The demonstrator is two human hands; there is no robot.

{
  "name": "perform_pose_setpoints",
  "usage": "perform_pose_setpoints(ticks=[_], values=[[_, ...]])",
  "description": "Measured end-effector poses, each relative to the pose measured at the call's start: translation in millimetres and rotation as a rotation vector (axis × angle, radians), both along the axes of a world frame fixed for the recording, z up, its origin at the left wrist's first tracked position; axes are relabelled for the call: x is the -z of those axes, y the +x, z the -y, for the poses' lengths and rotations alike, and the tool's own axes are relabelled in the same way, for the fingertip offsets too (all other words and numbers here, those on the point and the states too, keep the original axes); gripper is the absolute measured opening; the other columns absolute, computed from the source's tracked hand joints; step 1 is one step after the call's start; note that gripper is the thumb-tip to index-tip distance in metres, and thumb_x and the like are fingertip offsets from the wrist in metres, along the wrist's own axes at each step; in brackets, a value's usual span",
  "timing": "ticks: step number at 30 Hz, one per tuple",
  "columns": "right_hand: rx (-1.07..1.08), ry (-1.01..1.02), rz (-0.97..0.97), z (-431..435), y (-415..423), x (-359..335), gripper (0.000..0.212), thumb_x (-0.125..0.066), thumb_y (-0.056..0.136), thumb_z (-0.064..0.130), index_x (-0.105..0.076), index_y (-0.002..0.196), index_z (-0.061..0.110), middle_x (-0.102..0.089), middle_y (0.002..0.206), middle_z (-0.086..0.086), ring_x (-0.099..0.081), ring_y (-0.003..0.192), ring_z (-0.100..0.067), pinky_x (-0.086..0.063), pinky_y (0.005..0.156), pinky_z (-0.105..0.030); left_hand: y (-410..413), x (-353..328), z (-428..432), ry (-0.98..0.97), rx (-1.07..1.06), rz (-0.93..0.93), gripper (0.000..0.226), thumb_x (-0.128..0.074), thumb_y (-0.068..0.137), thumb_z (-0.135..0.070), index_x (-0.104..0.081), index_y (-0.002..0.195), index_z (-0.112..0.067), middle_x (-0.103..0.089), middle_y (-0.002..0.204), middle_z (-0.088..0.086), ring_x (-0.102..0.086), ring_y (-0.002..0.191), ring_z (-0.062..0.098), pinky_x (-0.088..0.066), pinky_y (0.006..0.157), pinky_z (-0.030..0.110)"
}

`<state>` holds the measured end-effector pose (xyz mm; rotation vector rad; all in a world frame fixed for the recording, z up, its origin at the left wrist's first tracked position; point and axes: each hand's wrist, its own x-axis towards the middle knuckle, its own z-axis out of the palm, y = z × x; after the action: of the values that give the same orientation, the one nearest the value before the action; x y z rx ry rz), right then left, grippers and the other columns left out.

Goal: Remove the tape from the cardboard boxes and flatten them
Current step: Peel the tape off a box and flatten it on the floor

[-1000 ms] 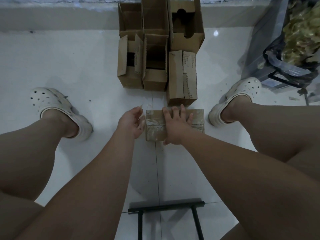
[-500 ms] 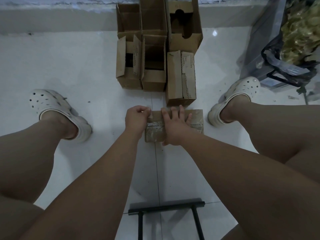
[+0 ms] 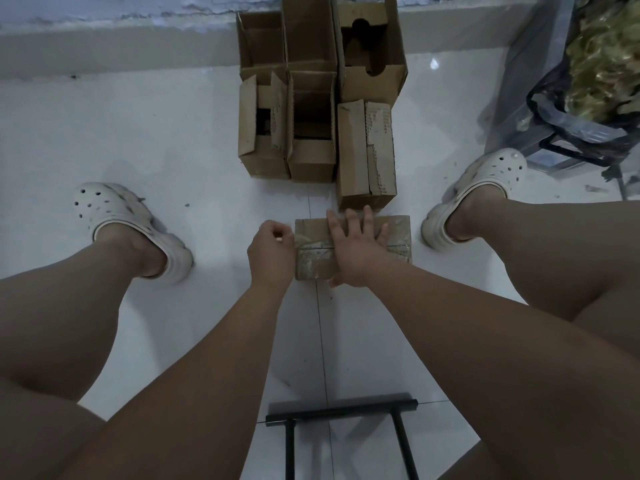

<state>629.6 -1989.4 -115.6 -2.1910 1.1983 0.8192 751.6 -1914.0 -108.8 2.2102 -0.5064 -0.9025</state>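
Your left hand (image 3: 272, 251) has curled up at the left end of the taped box (image 3: 311, 268). Can't tell if it's caught the tape (image 3: 313, 245) yet. Your right hand (image 3: 353, 251) stays flat, pinning it, so the peel's barely started.

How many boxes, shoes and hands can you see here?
Boxes: 7
Shoes: 2
Hands: 2
Total: 11

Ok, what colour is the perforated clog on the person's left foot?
Off-white perforated clog, clearest in the head view.
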Motion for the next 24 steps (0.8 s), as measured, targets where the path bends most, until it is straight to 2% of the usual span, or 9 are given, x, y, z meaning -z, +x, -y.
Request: perform_pose_setpoints(ticks=[2, 4, 7, 9, 11, 15, 17, 19, 24], values=[[-0.020, -0.017, 0.024, -2, -6, 0, 0.123, -0.076, 0.078, 0.046, 0.024, 0.149, 0.034, 0.020, 0.159, -0.012, 0.025, 0.142, -0.044, 0.009, 0.110, -0.066, -2, -1, 0, 0.034, 0.178, 0.107, 0.034, -0.047, 0.094, -0.006, -0.049, 0.125, -0.021, -0.057, 0.094, 0.001, -0.054, 0.079, 0.012, -0.040, 0.058, 0.014], [-0.040, -0.035, 0.045, -6, -11, 0, 0.115, -0.072, 0.081, 0.050, 0.022, 0.147, 0.045, 0.023, 0.159, -0.012, 0.025, 0.142, -0.046, 0.007, 0.111, -0.066, -7, -4, 3, 0.104, 0.293, 0.101, 0.057, -0.049, 0.092, -0.004, -0.033, 0.144, -0.023, -0.054, 0.098, 0.002, -0.055, 0.086, 0.016, -0.045, 0.067, 0.022], [-0.056, -0.055, 0.042, -13, -15, 1, 0.101, -0.064, 0.085, 0.053, 0.016, 0.145, 0.054, 0.023, 0.157, -0.016, 0.021, 0.141, -0.051, 0.004, 0.110, -0.068, -11, -3, 2, 0.247, 0.454, 0.257, 0.043, -0.051, 0.088, -0.009, -0.053, 0.130, -0.017, -0.060, 0.107, 0.009, -0.056, 0.101, 0.029, -0.048, 0.086, 0.036], [-0.051, -0.065, 0.032, -16, -17, 2, 0.096, -0.062, 0.086, 0.056, 0.015, 0.145, 0.055, 0.022, 0.157, -0.019, 0.019, 0.140, -0.053, 0.002, 0.110, -0.070, -6, -3, -1, 0.352, 0.495, 0.402, 0.029, -0.053, 0.086, -0.013, -0.066, 0.112, -0.016, -0.066, 0.101, 0.010, -0.059, 0.097, 0.031, -0.048, 0.082, 0.036], [-0.046, -0.064, 0.031, -17, -18, 2, 0.096, -0.062, 0.086, 0.057, 0.014, 0.145, 0.055, 0.021, 0.157, -0.019, 0.020, 0.140, -0.053, 0.001, 0.109, -0.070, 1, -2, -5, 0.328, 0.459, 0.333, 0.019, -0.055, 0.088, -0.014, -0.071, 0.098, -0.011, -0.068, 0.094, 0.011, -0.062, 0.089, 0.029, -0.047, 0.074, 0.032], [-0.043, -0.054, 0.039, -15, -18, 1, 0.097, -0.064, 0.085, 0.056, 0.013, 0.145, 0.056, 0.020, 0.158, -0.018, 0.020, 0.140, -0.053, 0.002, 0.109, -0.071, 11, 3, -9, 0.203, 0.425, 0.187, 0.014, -0.057, 0.090, -0.013, -0.069, 0.090, -0.004, -0.066, 0.088, 0.009, -0.055, 0.077, 0.019, -0.031, 0.060, 0.022], [-0.040, -0.056, 0.036, -16, -17, 2, 0.098, -0.064, 0.085, 0.056, 0.014, 0.145, 0.056, 0.019, 0.158, -0.019, 0.022, 0.140, -0.053, 0.002, 0.109, -0.071, 12, 5, -9, 0.219, 0.420, 0.160, 0.012, -0.055, 0.092, -0.013, -0.064, 0.089, -0.006, -0.062, 0.085, 0.005, -0.050, 0.071, 0.015, -0.030, 0.052, 0.020], [-0.036, -0.056, 0.037, -17, -16, 3, 0.098, -0.063, 0.085, 0.056, 0.014, 0.144, 0.056, 0.019, 0.158, -0.019, 0.023, 0.139, -0.053, 0.003, 0.108, -0.071, 11, 8, -11, 0.215, 0.408, 0.146, 0.011, -0.051, 0.093, -0.012, -0.058, 0.086, -0.007, -0.059, 0.081, 0.004, -0.049, 0.068, 0.015, -0.032, 0.051, 0.017], [-0.019, -0.041, 0.059, -14, -13, 3, 0.098, -0.066, 0.084, 0.053, 0.011, 0.145, 0.056, 0.015, 0.158, -0.019, 0.023, 0.139, -0.053, 0.005, 0.107, -0.072, 6, 10, -16, 0.150, 0.360, 0.192, 0.013, -0.046, 0.095, -0.010, -0.055, 0.087, -0.005, -0.061, 0.080, 0.010, -0.056, 0.071, 0.026, -0.044, 0.062, 0.033]])
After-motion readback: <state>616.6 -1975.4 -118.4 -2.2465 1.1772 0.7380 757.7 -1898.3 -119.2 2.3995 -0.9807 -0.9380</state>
